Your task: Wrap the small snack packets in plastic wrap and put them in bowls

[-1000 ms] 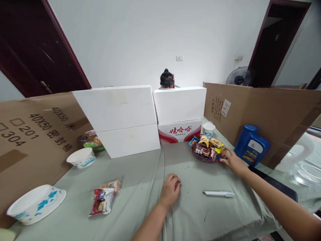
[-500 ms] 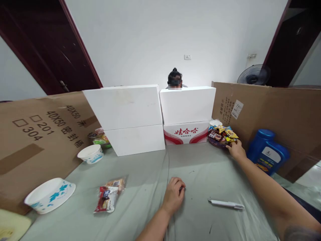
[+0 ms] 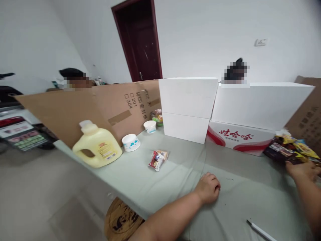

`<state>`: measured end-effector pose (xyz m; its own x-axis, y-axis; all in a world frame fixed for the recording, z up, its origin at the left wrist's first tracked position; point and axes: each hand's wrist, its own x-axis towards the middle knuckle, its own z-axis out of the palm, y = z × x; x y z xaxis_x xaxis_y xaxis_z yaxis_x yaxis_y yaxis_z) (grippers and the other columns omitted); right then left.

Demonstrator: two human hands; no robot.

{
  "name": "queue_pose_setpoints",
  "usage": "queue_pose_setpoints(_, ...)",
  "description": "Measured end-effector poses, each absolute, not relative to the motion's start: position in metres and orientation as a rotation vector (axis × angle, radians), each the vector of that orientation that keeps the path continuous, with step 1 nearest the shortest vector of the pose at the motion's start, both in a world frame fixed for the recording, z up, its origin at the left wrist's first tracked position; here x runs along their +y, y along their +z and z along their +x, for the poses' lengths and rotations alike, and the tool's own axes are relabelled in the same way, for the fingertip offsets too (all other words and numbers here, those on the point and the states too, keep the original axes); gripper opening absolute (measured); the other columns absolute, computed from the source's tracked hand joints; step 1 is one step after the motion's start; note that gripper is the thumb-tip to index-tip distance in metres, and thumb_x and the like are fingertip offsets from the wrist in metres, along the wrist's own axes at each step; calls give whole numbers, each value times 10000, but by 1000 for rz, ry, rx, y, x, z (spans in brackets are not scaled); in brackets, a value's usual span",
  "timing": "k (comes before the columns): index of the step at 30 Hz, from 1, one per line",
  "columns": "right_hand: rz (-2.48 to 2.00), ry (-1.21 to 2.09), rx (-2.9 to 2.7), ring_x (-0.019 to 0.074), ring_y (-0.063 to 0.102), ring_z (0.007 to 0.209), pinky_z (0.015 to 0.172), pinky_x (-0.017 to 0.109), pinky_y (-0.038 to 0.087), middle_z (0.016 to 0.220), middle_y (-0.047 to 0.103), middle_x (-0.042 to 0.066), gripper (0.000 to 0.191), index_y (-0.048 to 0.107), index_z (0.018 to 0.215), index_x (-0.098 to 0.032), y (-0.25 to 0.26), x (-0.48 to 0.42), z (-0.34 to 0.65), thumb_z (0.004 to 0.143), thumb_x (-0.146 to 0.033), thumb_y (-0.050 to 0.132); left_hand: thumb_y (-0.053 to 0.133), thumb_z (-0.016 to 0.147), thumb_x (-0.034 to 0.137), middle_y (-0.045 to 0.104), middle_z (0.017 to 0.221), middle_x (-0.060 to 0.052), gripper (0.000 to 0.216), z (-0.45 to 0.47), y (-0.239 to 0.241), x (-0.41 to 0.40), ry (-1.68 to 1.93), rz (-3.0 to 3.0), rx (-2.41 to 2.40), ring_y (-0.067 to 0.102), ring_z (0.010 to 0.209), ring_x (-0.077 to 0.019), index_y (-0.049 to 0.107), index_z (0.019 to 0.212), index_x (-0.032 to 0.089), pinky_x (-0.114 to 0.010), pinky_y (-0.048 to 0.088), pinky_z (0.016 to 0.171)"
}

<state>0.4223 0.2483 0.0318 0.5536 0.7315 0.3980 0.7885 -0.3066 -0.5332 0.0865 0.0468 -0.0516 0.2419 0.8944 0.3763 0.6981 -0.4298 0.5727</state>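
Note:
My left hand (image 3: 208, 188) rests on the table, its fingers curled in; what they hold, if anything, is hidden. At the right edge of the view my right hand (image 3: 304, 171) grips the near rim of a dark dish heaped with packaged snacks (image 3: 292, 147). Motion blur softens that hand and the packets. A white pen (image 3: 260, 231) lies on the table between my arms, partly cut off by the lower edge. Left of my left hand, two wrapped snacks (image 3: 157, 160) lie together, one in a red and white packet.
White boxes (image 3: 188, 107) and a red-and-white carton (image 3: 240, 137) form a wall across the table (image 3: 180, 167). Cardboard (image 3: 107, 110) screens the left. A yellow jug (image 3: 97, 145) and two paper bowls (image 3: 130, 143) stand there. Two people are behind the screens. A wooden stool (image 3: 122, 219) stands below.
My view has swung to the left, bringing the yellow jug, the stool and a second person into sight. The blue bottle has left the view. Both hands stay at about the same places.

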Motion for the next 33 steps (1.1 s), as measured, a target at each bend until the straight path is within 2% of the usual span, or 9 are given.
queue_pose_setpoints(2,-2018,43,-1063,338,436,1201,909,516,328,1365,311,338,650,435,1420,-142,32,237,394,807,-286,594,583,733,129,638,859,-56,100,87,-53,48,1008,2210,1470,555,911,-208,664,764,179,-343,470,864)
queue_pose_setpoints(4,-1878,259,-1156,369,353,1292,1017,531,267,1394,309,350,679,395,1414,-53,32,221,354,794,-284,545,592,715,126,630,844,-47,103,87,-53,49,1063,2177,1453,562,889,-201,655,775,181,-340,481,854)
queue_pose_setpoints(7,-1714,438,-1395,380,407,1261,1062,502,281,1261,521,261,600,547,1241,-75,21,191,284,690,-311,582,538,725,86,609,889,-50,209,84,-48,48,1216,2074,1481,566,834,-169,621,893,177,-304,500,802)
queue_pose_setpoints(11,-1414,753,-1560,309,563,1102,944,429,450,1212,592,175,550,542,1184,-152,-6,153,192,717,-442,552,407,825,82,553,983,-98,223,68,-20,31,1578,1850,1597,546,937,-193,525,986,182,-334,492,812)
queue_pose_setpoints(16,-1208,992,-1588,244,645,964,756,340,538,1083,656,122,470,532,1181,-199,-31,120,95,834,-504,443,451,894,217,544,1079,-97,139,9,32,2,1958,1816,1486,537,1051,-222,514,1019,215,-376,468,897)
queue_pose_setpoints(19,-1110,1068,-1607,231,648,913,732,348,539,1085,647,116,469,527,1176,-189,-43,99,52,843,-503,426,473,879,178,543,1122,-90,169,-52,48,5,1775,1923,1790,523,1111,-206,526,1038,204,-352,449,952)
queue_pose_setpoints(22,-1000,1110,-1669,226,635,827,761,380,526,995,664,102,436,588,1065,-184,-55,77,29,782,-508,516,521,843,132,532,1197,-87,237,-123,52,24,1256,1883,2320,497,1175,-198,541,1070,198,-329,424,996)
queue_pose_setpoints(26,-830,1201,-1847,211,631,749,742,354,516,811,675,55,324,643,917,-194,-62,64,24,763,-472,580,583,816,137,534,1256,-101,266,-207,56,64,1003,1784,2557,483,1207,-249,582,1076,192,-387,375,1048)
queue_pose_setpoints(33,-806,1248,-1965,202,608,718,681,319,480,776,664,31,212,621,873,-215,-59,68,25,816,-396,528,582,849,132,365,1499,-151,357,-287,62,148,556,1621,2839,304,1396,-325,574,1202,185,-497,260,1121)
